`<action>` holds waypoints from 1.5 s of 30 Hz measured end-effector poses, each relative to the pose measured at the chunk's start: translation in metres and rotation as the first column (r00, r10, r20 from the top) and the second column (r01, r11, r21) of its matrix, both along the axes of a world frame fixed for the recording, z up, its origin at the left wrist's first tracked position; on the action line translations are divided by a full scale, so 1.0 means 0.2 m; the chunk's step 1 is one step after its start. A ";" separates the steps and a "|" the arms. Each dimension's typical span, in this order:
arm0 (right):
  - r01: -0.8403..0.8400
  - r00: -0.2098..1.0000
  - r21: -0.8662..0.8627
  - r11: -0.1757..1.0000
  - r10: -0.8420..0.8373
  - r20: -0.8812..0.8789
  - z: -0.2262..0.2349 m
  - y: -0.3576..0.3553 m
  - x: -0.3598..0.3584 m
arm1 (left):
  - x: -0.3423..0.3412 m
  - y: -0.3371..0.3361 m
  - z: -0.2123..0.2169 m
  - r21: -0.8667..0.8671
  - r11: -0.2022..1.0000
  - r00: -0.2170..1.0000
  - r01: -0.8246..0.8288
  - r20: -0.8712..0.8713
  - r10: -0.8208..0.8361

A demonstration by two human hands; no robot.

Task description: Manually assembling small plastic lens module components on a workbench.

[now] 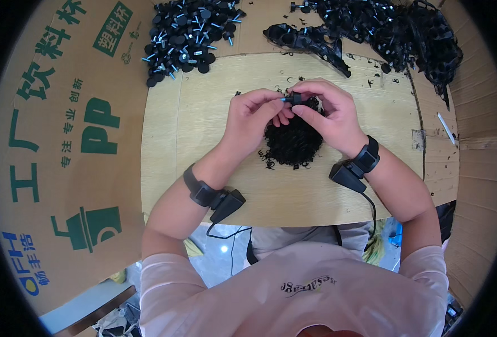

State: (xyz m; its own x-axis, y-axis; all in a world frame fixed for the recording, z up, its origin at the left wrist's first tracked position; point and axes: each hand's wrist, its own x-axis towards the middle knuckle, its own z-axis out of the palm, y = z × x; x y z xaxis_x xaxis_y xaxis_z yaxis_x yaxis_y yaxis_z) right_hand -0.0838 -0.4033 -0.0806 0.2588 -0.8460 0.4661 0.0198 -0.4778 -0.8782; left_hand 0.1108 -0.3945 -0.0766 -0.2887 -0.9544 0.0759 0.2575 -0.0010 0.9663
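Observation:
Above the middle of the board, my left hand [252, 119] and my right hand [333, 114] meet at one black-headed bolt [295, 99]. Thumb and fingers of the left hand pinch it near its shiny metal shank. On the other side, the right thumb and fingers close round its black end, partly hiding it. Directly beneath both hands lies a heap of small curly black trimmings [293, 141]. Farther back on the left is a pile of similar black round-headed bolts [184, 40] with metal shanks.
At the back right lies a tangle of black moulded plastic pieces [372, 28]. A white stick [446, 128] rests near the right edge. The pale wooden board [203, 140] sits between a printed cardboard wall [85, 185] and a right-hand cardboard wall [481, 168]. Cabled black devices hang at both wrists.

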 end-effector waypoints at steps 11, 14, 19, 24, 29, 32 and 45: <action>-0.001 0.996 -0.157 0.988 -0.013 -0.084 0.02 0.00 0.00 | -0.01 0.01 0.01 0.006 0.999 0.991 -0.049 0.124 0.048; 0.007 0.994 -0.172 0.985 -0.026 -0.110 0.02 0.00 -0.01 | -0.01 0.01 0.01 0.017 0.999 0.992 -0.040 0.117 0.038; 0.018 0.993 -0.179 0.984 -0.038 -0.110 0.04 0.01 0.00 | -0.01 0.01 0.00 0.038 0.999 0.989 -0.024 0.144 0.019; 0.023 0.995 -0.175 0.984 -0.039 -0.090 0.02 0.00 0.00 | -0.02 0.02 0.00 0.017 0.999 0.991 -0.031 0.127 0.029; 0.034 0.994 -0.160 0.987 -0.049 -0.092 0.02 0.00 0.00 | -0.01 0.01 0.00 -0.004 1.000 0.996 -0.012 0.089 0.012; 0.033 0.995 -0.176 0.984 -0.049 -0.088 0.01 -0.01 0.00 | 0.00 0.00 -0.01 -0.007 1.000 0.999 0.013 0.051 -0.013; 0.042 0.983 -0.182 0.982 -0.073 -0.169 0.04 0.01 -0.01 | -0.01 0.02 0.02 0.019 0.999 0.987 -0.041 0.156 0.038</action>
State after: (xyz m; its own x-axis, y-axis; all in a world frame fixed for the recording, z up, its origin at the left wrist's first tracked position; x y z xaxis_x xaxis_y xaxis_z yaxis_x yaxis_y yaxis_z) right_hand -0.0853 -0.4012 -0.0726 0.3025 -0.7702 0.5615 -0.1584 -0.6215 -0.7672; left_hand 0.1083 -0.3908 -0.0735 -0.2572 -0.9663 0.0117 0.1041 -0.0156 0.9944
